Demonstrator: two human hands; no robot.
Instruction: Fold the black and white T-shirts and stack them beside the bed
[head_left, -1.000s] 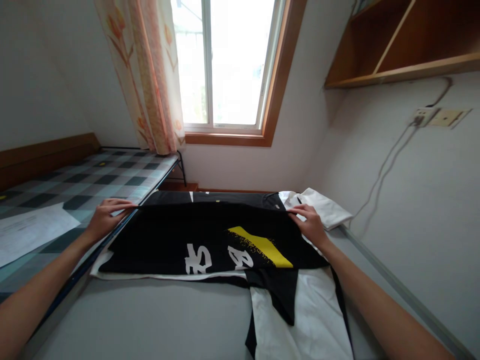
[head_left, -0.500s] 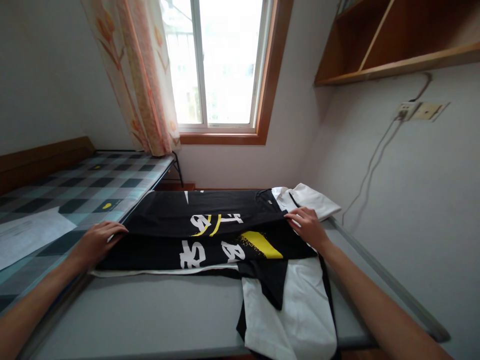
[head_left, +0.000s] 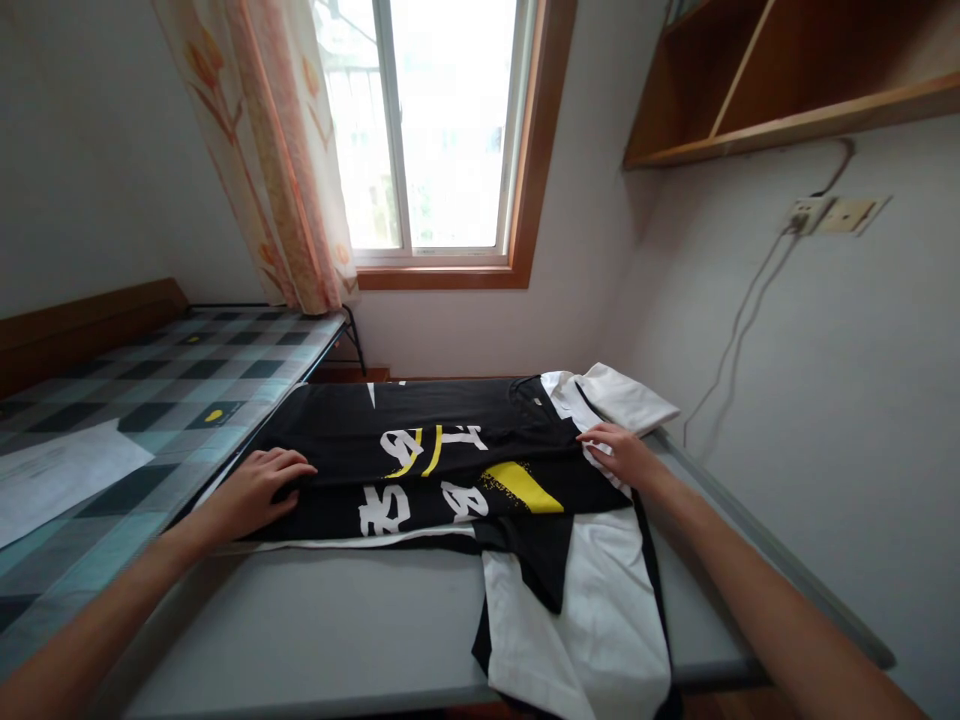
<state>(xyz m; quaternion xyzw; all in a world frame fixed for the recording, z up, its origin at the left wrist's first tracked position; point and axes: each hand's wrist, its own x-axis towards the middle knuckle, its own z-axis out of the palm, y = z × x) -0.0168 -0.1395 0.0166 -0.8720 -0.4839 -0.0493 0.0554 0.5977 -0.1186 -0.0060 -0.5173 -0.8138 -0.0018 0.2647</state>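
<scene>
A black T-shirt [head_left: 450, 400] with white and yellow print lies across a grey table [head_left: 337, 620], its neckline toward the right. One white sleeve [head_left: 615, 600] hangs toward the near edge, while the other white sleeve [head_left: 626, 398] rests at the far right. My left hand [head_left: 262, 488] lies on the lower left part of the shirt, fingers slightly curved and apart. At the shoulder side, my right hand [head_left: 615, 452] has its fingertips on the black cloth beside the white part, pinching its edge.
A bed with a checked cover [head_left: 247, 350] stands at the left, with a white paper sheet [head_left: 67, 475] on it. A cable [head_left: 739, 330] hangs from a socket [head_left: 806, 215] on the right wall, below a wooden shelf [head_left: 795, 115].
My left hand has moved right, from the shirt's left end further onto the cloth, and its fingers have opened. My right hand has shifted only slightly.
</scene>
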